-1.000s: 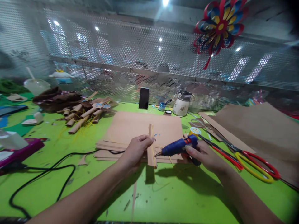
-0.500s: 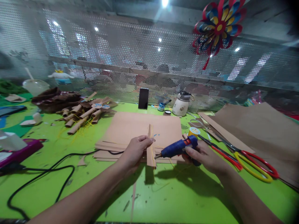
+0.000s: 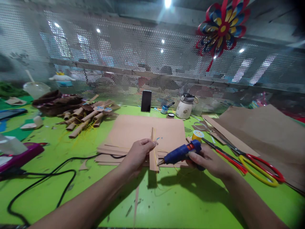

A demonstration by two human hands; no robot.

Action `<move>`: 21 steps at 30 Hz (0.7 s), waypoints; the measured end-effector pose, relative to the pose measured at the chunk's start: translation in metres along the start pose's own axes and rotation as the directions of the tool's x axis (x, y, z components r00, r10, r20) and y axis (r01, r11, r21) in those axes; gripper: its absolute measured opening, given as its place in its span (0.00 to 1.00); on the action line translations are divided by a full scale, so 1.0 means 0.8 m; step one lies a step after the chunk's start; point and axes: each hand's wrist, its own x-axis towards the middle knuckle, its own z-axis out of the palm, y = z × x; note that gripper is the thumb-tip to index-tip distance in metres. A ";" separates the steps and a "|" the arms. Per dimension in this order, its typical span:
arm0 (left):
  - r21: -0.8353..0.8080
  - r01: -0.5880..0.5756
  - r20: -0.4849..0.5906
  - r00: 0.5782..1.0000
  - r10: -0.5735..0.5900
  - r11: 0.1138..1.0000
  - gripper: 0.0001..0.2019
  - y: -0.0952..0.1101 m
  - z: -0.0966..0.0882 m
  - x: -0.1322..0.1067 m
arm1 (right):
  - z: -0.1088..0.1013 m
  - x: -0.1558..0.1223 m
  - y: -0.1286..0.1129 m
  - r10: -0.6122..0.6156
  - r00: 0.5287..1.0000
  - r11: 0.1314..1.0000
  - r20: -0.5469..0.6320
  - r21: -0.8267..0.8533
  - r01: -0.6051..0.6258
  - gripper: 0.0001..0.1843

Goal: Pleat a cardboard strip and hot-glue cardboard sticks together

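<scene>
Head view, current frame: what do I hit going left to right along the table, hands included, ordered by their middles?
Purple power strip → rolled paper tubes → left hand → brown paper strip → blue glue gun → right hand → scissors with red and yellow handles.

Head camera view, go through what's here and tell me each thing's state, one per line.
Glue gun: held in the right hand, tip at the paper strip's edge, contact unclear
Paper strip: pinched by the left hand
Paper stack: lying flat
Phone: propped upright, screen dark
Flask: upright, lid on
Paper tubes: rolled, piled
Flower ornament: hanging
Power strip: red light lit
</scene>
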 end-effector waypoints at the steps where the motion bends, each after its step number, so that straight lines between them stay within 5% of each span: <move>1: 0.000 0.000 -0.002 1.000 0.000 1.000 0.11 0.000 0.000 0.000 | 0.000 0.000 0.002 0.003 1.000 1.000 0.008 0.005 -0.003 0.23; 21: 0.006 -0.015 0.016 1.000 0.015 1.000 0.14 0.002 0.002 -0.001 | 0.006 0.006 -0.001 0.039 0.996 0.995 -0.077 0.093 -0.032 0.24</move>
